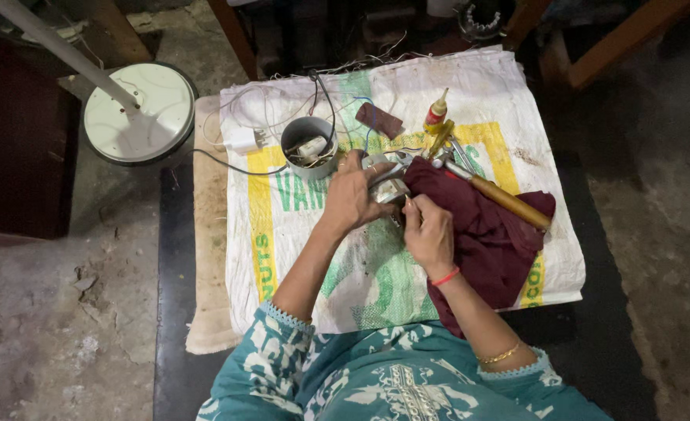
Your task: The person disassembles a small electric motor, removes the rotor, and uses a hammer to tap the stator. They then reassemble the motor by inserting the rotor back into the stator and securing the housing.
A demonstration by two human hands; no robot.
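My left hand [352,196] grips a small grey metal part [388,187] over a white woven sack [298,234] spread on the floor. My right hand [429,230] is closed right beside it, its fingertips pinched at the part's lower right edge; what they hold is too small to tell. A dark red cloth [485,234] lies under and to the right of my right hand. A hammer with a wooden handle [508,201] rests across the cloth.
A grey metal cup [309,146] with wires stands behind my left hand. A white plug adapter [241,140], a small glue bottle [436,111], a yellow-handled tool [441,137] and a brown block [379,119] lie on the sack. A round white fan base [139,113] stands at left.
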